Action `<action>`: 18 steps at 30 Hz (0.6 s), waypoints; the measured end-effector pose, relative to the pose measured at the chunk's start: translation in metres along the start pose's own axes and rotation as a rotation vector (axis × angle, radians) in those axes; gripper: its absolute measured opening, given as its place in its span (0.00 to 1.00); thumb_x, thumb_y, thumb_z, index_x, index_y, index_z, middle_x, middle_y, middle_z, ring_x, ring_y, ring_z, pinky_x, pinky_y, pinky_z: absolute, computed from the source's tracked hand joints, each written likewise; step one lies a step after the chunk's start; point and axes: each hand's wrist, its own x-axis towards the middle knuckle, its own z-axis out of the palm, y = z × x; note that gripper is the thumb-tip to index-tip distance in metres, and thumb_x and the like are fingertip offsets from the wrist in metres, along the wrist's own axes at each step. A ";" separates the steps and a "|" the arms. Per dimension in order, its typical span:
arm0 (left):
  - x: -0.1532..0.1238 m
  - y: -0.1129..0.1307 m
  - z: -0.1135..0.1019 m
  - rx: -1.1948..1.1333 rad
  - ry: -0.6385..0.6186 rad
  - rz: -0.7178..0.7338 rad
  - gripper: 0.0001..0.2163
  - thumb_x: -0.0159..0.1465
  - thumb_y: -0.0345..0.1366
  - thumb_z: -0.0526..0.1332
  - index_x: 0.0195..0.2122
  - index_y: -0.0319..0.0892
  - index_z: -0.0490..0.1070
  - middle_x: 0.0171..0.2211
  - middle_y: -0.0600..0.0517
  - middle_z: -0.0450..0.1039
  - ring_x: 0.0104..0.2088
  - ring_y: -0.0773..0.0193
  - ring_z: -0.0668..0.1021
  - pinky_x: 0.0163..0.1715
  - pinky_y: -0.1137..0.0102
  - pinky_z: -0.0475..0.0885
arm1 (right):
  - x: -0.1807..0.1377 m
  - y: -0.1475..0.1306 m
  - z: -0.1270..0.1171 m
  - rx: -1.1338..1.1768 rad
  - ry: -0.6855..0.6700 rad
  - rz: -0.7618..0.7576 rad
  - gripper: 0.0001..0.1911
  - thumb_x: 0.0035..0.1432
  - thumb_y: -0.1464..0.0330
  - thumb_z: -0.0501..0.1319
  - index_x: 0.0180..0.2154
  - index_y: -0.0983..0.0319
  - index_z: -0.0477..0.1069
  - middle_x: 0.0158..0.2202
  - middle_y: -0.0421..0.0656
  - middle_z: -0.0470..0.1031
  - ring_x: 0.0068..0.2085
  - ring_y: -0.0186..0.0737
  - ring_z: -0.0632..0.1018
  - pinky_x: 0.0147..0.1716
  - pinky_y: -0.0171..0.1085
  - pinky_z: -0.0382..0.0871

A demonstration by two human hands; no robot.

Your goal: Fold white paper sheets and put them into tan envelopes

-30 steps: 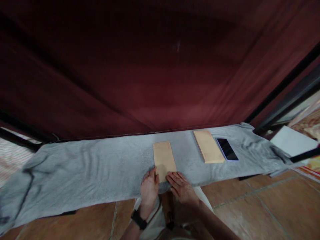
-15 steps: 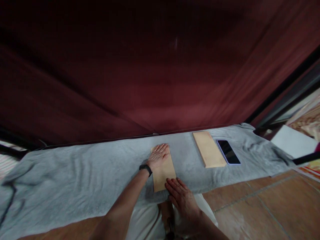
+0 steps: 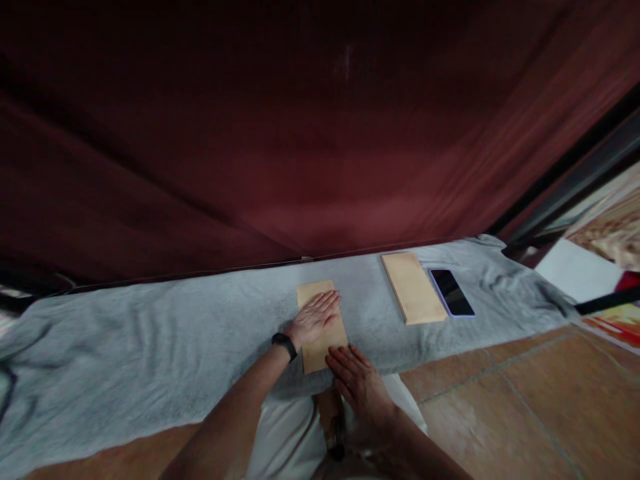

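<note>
A flat brown paper envelope (image 3: 316, 359) lies lengthwise in front of me on grey cloth. My left hand (image 3: 314, 318) rests palm down across its upper half, fingers straight and pointing to the upper right; a black band circles that wrist. At the near right corner of the envelope, the fingertips of my right hand (image 3: 361, 383) touch it, with the fingers stretched out flat. Neither hand is closed around anything. Farther right lies a neat stack of similar brown envelopes (image 3: 415, 290), and just beside it a phone (image 3: 453, 293) with a dark screen and pale purple case.
The grey cloth (image 3: 175, 333) covers a long, narrow surface with wrinkles at both ends. Behind it rises a dark red fabric wall (image 3: 320, 167). Brown floor tiles (image 3: 500, 400) run along the near side. A white box-like object (image 3: 580, 270) stands at the far right.
My left hand has slid slightly down the envelope toward me, baring its far end. My right hand stays at the near corner. The whole view has shifted a little.
</note>
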 end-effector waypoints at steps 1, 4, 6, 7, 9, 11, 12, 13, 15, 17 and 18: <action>-0.003 0.004 0.000 -0.006 -0.014 -0.001 0.25 0.73 0.42 0.46 0.70 0.45 0.52 0.71 0.50 0.52 0.71 0.66 0.54 0.70 0.63 0.45 | 0.000 0.000 0.000 -0.004 0.009 -0.004 0.29 0.68 0.71 0.53 0.69 0.56 0.55 0.67 0.45 0.64 0.64 0.46 0.69 0.65 0.49 0.60; -0.013 0.016 -0.001 -0.025 -0.059 -0.011 0.25 0.73 0.41 0.47 0.70 0.46 0.51 0.71 0.51 0.51 0.71 0.66 0.53 0.70 0.63 0.45 | -0.001 0.001 0.001 0.003 0.031 -0.014 0.28 0.68 0.71 0.53 0.68 0.58 0.57 0.65 0.46 0.66 0.64 0.45 0.69 0.65 0.49 0.61; -0.020 0.024 -0.002 -0.050 -0.063 -0.004 0.25 0.73 0.41 0.48 0.70 0.46 0.52 0.71 0.51 0.52 0.71 0.66 0.54 0.70 0.63 0.45 | -0.002 0.002 0.001 0.026 0.035 -0.016 0.26 0.68 0.71 0.52 0.66 0.59 0.60 0.65 0.47 0.67 0.63 0.45 0.69 0.65 0.49 0.61; -0.024 0.029 -0.002 -0.065 -0.061 0.001 0.25 0.73 0.41 0.48 0.70 0.46 0.52 0.71 0.50 0.53 0.71 0.65 0.55 0.70 0.63 0.46 | -0.003 0.003 0.002 0.040 0.036 -0.014 0.26 0.68 0.71 0.51 0.66 0.59 0.62 0.64 0.47 0.68 0.63 0.45 0.69 0.65 0.50 0.61; -0.031 0.038 -0.004 -0.093 -0.066 0.007 0.25 0.73 0.42 0.48 0.70 0.45 0.53 0.71 0.50 0.53 0.70 0.65 0.55 0.70 0.63 0.46 | -0.006 0.005 0.002 0.079 0.038 -0.015 0.25 0.67 0.71 0.51 0.64 0.60 0.63 0.63 0.48 0.69 0.63 0.45 0.69 0.65 0.49 0.61; -0.038 0.047 -0.006 -0.124 -0.079 0.008 0.25 0.73 0.42 0.48 0.70 0.45 0.54 0.71 0.50 0.54 0.70 0.64 0.56 0.70 0.63 0.46 | -0.009 0.008 0.004 0.134 0.044 -0.014 0.25 0.66 0.72 0.50 0.63 0.61 0.65 0.61 0.48 0.71 0.62 0.44 0.70 0.65 0.50 0.61; -0.042 0.051 -0.008 -0.144 -0.080 0.008 0.24 0.73 0.42 0.48 0.69 0.45 0.54 0.70 0.50 0.54 0.70 0.64 0.56 0.70 0.63 0.46 | -0.010 0.009 0.005 0.165 0.050 -0.007 0.25 0.65 0.72 0.50 0.62 0.62 0.66 0.60 0.49 0.72 0.62 0.44 0.70 0.65 0.50 0.61; -0.046 0.056 -0.009 -0.165 -0.076 0.008 0.24 0.73 0.42 0.48 0.69 0.45 0.55 0.70 0.50 0.54 0.70 0.64 0.57 0.70 0.62 0.47 | -0.011 0.009 0.005 0.195 0.057 0.008 0.24 0.65 0.72 0.50 0.61 0.62 0.67 0.59 0.49 0.73 0.61 0.44 0.71 0.65 0.50 0.61; -0.053 0.065 -0.011 -0.195 -0.066 0.007 0.24 0.73 0.42 0.48 0.69 0.44 0.55 0.70 0.49 0.55 0.70 0.63 0.57 0.70 0.62 0.47 | -0.013 0.009 0.006 0.254 0.078 0.058 0.23 0.65 0.72 0.49 0.58 0.62 0.69 0.57 0.49 0.74 0.60 0.44 0.71 0.65 0.49 0.60; -0.060 0.072 -0.012 -0.199 -0.067 0.009 0.24 0.74 0.41 0.46 0.69 0.43 0.55 0.70 0.48 0.53 0.70 0.63 0.56 0.70 0.62 0.47 | -0.013 0.007 0.006 0.312 0.111 0.102 0.22 0.65 0.72 0.47 0.55 0.62 0.72 0.55 0.48 0.75 0.60 0.43 0.72 0.65 0.45 0.60; -0.064 0.076 -0.012 -0.192 -0.069 0.011 0.24 0.74 0.41 0.45 0.69 0.42 0.54 0.71 0.48 0.52 0.70 0.63 0.55 0.70 0.62 0.46 | -0.012 0.005 0.005 0.341 0.132 0.125 0.21 0.65 0.71 0.47 0.53 0.62 0.73 0.54 0.48 0.76 0.59 0.42 0.72 0.66 0.43 0.59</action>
